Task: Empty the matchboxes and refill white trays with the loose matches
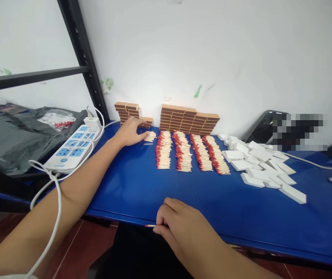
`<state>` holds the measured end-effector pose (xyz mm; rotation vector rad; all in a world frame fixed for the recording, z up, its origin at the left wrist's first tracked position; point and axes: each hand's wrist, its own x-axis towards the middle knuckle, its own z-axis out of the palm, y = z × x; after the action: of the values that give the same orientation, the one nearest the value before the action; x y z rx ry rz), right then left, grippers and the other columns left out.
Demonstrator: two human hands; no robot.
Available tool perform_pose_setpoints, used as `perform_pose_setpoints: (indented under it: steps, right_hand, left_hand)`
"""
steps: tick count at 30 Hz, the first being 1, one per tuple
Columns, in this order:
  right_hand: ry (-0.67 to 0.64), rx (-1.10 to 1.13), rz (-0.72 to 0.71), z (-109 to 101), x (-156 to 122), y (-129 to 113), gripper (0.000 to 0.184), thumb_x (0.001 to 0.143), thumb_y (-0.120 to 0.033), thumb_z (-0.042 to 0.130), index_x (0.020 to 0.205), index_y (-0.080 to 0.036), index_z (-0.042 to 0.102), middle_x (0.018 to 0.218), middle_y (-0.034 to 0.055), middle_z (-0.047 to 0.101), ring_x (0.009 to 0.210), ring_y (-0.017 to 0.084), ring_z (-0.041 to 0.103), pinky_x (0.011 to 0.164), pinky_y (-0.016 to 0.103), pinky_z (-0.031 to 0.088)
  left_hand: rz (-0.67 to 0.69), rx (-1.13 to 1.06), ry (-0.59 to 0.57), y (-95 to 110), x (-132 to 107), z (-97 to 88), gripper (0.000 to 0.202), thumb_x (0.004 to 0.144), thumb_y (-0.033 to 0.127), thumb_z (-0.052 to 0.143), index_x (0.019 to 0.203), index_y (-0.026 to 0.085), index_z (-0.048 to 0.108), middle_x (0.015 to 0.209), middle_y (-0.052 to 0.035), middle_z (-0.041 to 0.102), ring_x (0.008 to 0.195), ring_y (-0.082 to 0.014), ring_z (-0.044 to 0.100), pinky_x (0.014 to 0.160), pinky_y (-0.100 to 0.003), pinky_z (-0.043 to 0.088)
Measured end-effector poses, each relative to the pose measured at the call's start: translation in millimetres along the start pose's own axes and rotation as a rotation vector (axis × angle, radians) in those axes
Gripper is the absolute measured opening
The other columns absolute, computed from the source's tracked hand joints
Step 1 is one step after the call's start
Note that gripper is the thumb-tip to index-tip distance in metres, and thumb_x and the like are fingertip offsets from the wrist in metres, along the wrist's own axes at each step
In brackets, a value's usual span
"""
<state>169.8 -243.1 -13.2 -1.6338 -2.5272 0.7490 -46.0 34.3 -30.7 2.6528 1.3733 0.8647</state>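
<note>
My left hand (131, 131) reaches to the far left of the blue table (125, 186). Its thumb and fingers are apart, with the thumb at the edge of a small heap of matches (151, 136) and the fingertips by a low stack of matchboxes (147, 122). Whether they touch the boxes is hard to tell. Near the front edge, my right hand (183, 224) is closed on a match (150, 225), its red head pointing left. Several rows of red-headed matches (163, 151) lie side by side in the middle.
Brown matchboxes (187, 119) are stacked against the wall. White box-like pieces (259, 161) lie heaped at right, beside a dark phone-like object (266, 126). A power strip (71, 149) with a looping white cable (58, 197) sits at left, the cable crossing my left forearm.
</note>
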Motion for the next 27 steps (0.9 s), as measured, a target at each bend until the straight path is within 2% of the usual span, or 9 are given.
perform_pose_setpoints:
  steps: [4, 7, 10, 14, 16, 19, 24, 27]
  right_hand:
    - [0.002, 0.053, -0.040, -10, 1, 0, 0.012, 0.097, -0.021, 0.074, 0.087, -0.021, 0.069, 0.099, 0.0040, 0.073, 0.088, 0.019, 0.069, 0.073, 0.031, 0.048]
    - [0.089, 0.073, -0.076, -33, 20, 4, 0.014, 0.100, -0.026, 0.072, 0.087, -0.021, 0.070, 0.097, 0.0026, 0.073, 0.088, 0.017, 0.068, 0.075, 0.030, 0.047]
    - [0.257, -0.041, -0.056, -65, 63, 9, 0.015, 0.102, -0.030, 0.069, 0.091, -0.021, 0.073, 0.100, 0.0054, 0.076, 0.090, 0.019, 0.070, 0.076, 0.030, 0.047]
    - [0.239, -0.308, -0.022, -94, 135, 11, 0.017, 0.103, -0.030, 0.066, 0.095, -0.019, 0.076, 0.100, 0.0098, 0.081, 0.095, 0.022, 0.074, 0.076, 0.030, 0.050]
    - [0.238, -0.362, -0.022, -97, 164, 11, 0.012, 0.099, -0.025, 0.070, 0.102, -0.016, 0.077, 0.109, 0.0148, 0.081, 0.106, 0.026, 0.074, 0.083, 0.030, 0.052]
    - [0.234, -0.398, -0.011, -91, 193, 12, 0.021, 0.095, -0.018, 0.071, 0.114, -0.013, 0.077, 0.116, 0.0211, 0.079, 0.116, 0.031, 0.073, 0.091, 0.033, 0.054]
    - [0.264, -0.420, 0.052, -87, 211, 19, 0.026, 0.097, -0.019, 0.067, 0.120, -0.011, 0.075, 0.120, 0.0238, 0.077, 0.120, 0.033, 0.071, 0.094, 0.036, 0.055]
    - [0.295, -0.419, 0.075, -89, 218, 26, 0.027, 0.099, -0.018, 0.061, 0.122, -0.012, 0.074, 0.124, 0.0222, 0.076, 0.120, 0.032, 0.070, 0.095, 0.035, 0.055]
  left_hand:
    - [-0.012, 0.012, 0.007, 0, 0, -1.1, 0.048, 0.092, 0.051, 0.066, 0.126, 0.018, 0.071, 0.125, -0.0124, 0.074, 0.122, -0.0349, 0.062, 0.109, -0.051, 0.049]
    - [-0.021, 0.010, 0.055, -1, 0, -1.3, 0.042, 0.096, 0.050, 0.060, 0.121, 0.018, 0.072, 0.120, -0.0123, 0.075, 0.118, -0.0336, 0.063, 0.108, -0.050, 0.049]
    - [-0.050, 0.016, 0.123, -2, 1, -1.5, 0.039, 0.103, 0.045, 0.050, 0.123, 0.019, 0.071, 0.117, -0.0115, 0.076, 0.115, -0.0320, 0.064, 0.107, -0.049, 0.050]
    - [-0.095, 0.021, 0.188, -6, 1, -2.1, 0.042, 0.105, 0.039, 0.044, 0.132, 0.017, 0.067, 0.118, -0.0126, 0.076, 0.116, -0.0312, 0.063, 0.106, -0.047, 0.049]
    - [-0.095, 0.017, 0.198, -7, 2, -2.5, 0.040, 0.105, 0.037, 0.044, 0.130, 0.016, 0.067, 0.117, -0.0131, 0.076, 0.114, -0.0311, 0.064, 0.106, -0.047, 0.048]
    - [-0.078, 0.011, 0.183, -8, 1, -2.7, 0.037, 0.104, 0.036, 0.046, 0.127, 0.017, 0.067, 0.115, -0.0125, 0.077, 0.111, -0.0313, 0.064, 0.105, -0.048, 0.048]
    - [-0.083, 0.025, 0.168, -8, 1, -0.3, 0.036, 0.101, 0.036, 0.052, 0.128, 0.019, 0.066, 0.115, -0.0103, 0.078, 0.114, -0.0326, 0.063, 0.105, -0.050, 0.049]
    - [-0.055, 0.046, 0.081, -10, 1, 1.6, 0.033, 0.095, 0.032, 0.056, 0.122, 0.020, 0.070, 0.118, -0.0101, 0.076, 0.115, -0.0322, 0.064, 0.107, -0.050, 0.050]
